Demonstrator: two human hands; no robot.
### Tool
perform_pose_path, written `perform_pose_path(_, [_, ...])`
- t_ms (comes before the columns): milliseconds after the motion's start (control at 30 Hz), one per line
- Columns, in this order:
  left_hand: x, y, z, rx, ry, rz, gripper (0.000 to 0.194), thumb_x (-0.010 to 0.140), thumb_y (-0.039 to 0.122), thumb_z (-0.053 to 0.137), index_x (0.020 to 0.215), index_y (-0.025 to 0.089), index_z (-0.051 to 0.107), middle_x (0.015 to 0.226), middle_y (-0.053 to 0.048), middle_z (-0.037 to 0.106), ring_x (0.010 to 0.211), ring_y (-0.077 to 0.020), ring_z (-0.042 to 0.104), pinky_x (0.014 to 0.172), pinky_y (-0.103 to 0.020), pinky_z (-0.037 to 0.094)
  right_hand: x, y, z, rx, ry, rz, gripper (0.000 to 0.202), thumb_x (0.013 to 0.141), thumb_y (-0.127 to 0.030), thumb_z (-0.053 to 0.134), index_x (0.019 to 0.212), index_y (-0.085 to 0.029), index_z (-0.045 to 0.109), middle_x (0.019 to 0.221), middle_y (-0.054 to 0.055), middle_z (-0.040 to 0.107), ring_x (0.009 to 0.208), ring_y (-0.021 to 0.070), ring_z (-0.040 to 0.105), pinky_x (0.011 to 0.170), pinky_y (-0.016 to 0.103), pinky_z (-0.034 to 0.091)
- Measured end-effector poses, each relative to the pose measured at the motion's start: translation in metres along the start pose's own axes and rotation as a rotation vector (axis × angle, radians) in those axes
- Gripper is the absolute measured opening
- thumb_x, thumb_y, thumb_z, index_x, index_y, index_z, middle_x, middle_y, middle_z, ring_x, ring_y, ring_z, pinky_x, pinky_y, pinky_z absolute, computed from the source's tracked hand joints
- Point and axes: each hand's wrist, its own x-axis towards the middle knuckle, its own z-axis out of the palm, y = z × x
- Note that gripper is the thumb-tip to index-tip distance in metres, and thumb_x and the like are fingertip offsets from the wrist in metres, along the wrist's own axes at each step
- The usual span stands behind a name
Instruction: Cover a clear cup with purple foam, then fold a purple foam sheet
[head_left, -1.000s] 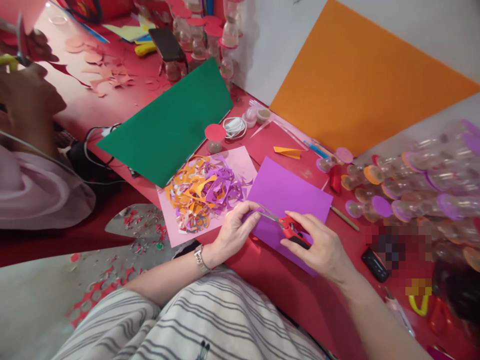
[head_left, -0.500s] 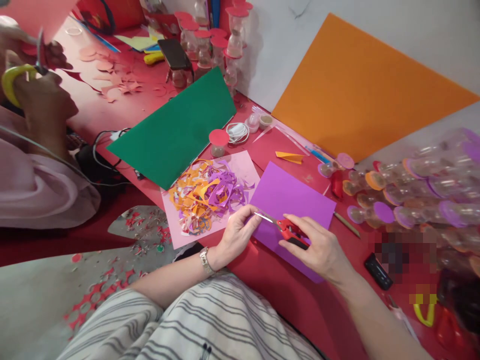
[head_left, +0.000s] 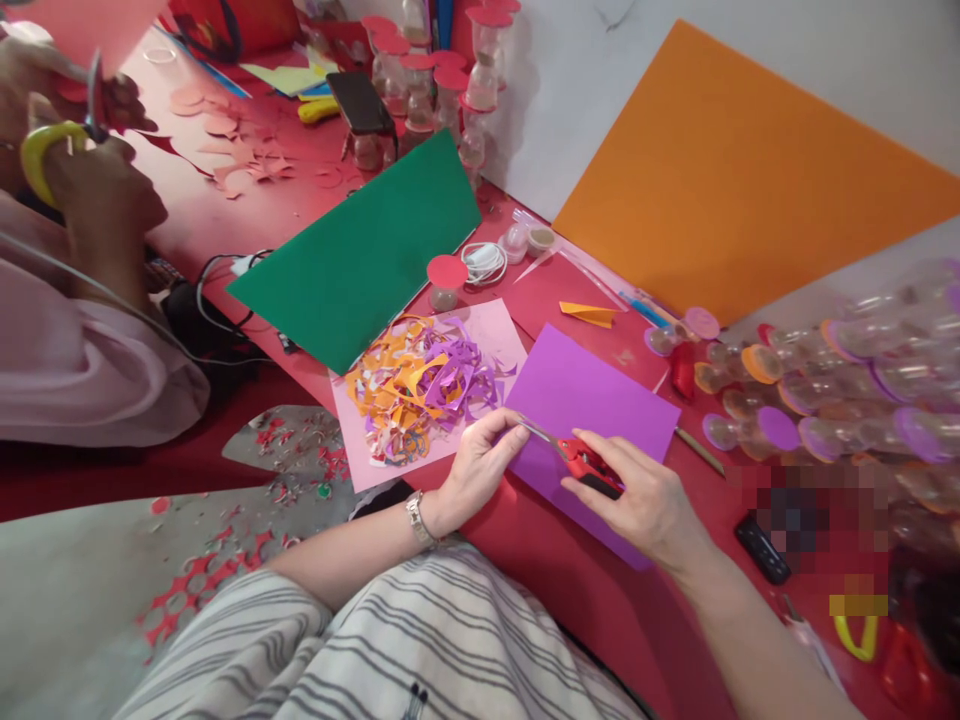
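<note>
Red-and-black-handled snips (head_left: 583, 463) with narrow metal blades lie in my right hand (head_left: 646, 500), its fingers round the handles. At the blade tips, the thumb and forefinger of my left hand (head_left: 484, 465) are pinched together; anything tiny between them is hidden. Both hands are over the near part of a purple sheet (head_left: 592, 390). Just left of it, a pile of orange and purple paper scraps (head_left: 420, 390) covers much of a pink sheet (head_left: 352, 470).
A green board (head_left: 360, 250) and an orange board (head_left: 735, 180) stand behind. Rows of clear plastic cups (head_left: 855, 390) line the right side, near a black remote-like object (head_left: 763, 548). At upper left, another person's hand holds yellow-handled scissors (head_left: 41, 165) and pink paper.
The camera view has turned slightly, so most things appear a little further right. Both hands keep nearly the same pose on the snips.
</note>
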Motion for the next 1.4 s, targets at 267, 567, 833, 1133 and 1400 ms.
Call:
perform_pose_path(267, [-0.001, 0.001, 0.000, 0.021, 0.025, -0.007, 0.045, 0.083, 0.061, 0.062, 0.075, 0.018, 0.056, 0.071, 0.002, 0.051, 0.066, -0.0112, 0.043, 0.064, -0.023, 0.041, -0.002, 0.000, 0.001, 0.002, 0.006, 0.005, 0.044, 0.094, -0.048, 0.056, 0.126, -0.019, 0.063, 0.095, 0.009, 0.075, 0.083, 0.0220, 0.073, 0.073, 0.032, 0.059])
perform_pose_path(567, [-0.001, 0.002, 0.002, 0.005, 0.016, -0.041, 0.044, 0.083, 0.061, 0.061, 0.074, 0.019, 0.054, 0.068, 0.003, 0.047, 0.063, -0.0105, 0.040, 0.057, -0.022, 0.037, -0.003, 0.003, 0.003, -0.030, 0.019, -0.012, 0.043, 0.095, -0.050, 0.053, 0.121, -0.019, 0.066, 0.088, 0.008, 0.075, 0.077, 0.0207, 0.073, 0.068, 0.031, 0.059])
perform_pose_path(833, [-0.001, 0.001, -0.001, 0.095, -0.026, -0.004, 0.039, 0.087, 0.057, 0.058, 0.081, 0.018, 0.057, 0.073, 0.002, 0.053, 0.067, -0.0114, 0.046, 0.066, -0.024, 0.043, 0.000, 0.004, -0.003, -0.032, 0.084, 0.029, 0.039, 0.093, -0.050, 0.056, 0.116, -0.021, 0.068, 0.091, 0.007, 0.076, 0.078, 0.0209, 0.074, 0.069, 0.031, 0.059])
perform_pose_path(1133, [0.000, -0.004, -0.008, 0.282, -0.049, 0.142, 0.026, 0.087, 0.029, 0.055, 0.110, 0.019, 0.064, 0.105, -0.005, 0.067, 0.097, -0.0155, 0.060, 0.093, -0.028, 0.045, -0.069, 0.017, -0.027, -0.076, 0.217, 0.337, 0.046, 0.091, -0.057, 0.054, 0.122, -0.024, 0.063, 0.102, 0.008, 0.076, 0.089, 0.0247, 0.073, 0.078, 0.037, 0.058])
perform_pose_path(1400, [0.003, -0.009, -0.006, 0.328, -0.037, 0.090, 0.015, 0.084, 0.028, 0.061, 0.093, 0.018, 0.065, 0.080, 0.001, 0.060, 0.072, -0.0121, 0.051, 0.070, -0.024, 0.043, -0.181, 0.033, -0.023, -0.110, 0.210, 0.707, 0.051, 0.086, -0.065, 0.054, 0.113, -0.024, 0.067, 0.091, 0.008, 0.077, 0.083, 0.0289, 0.074, 0.062, 0.038, 0.057])
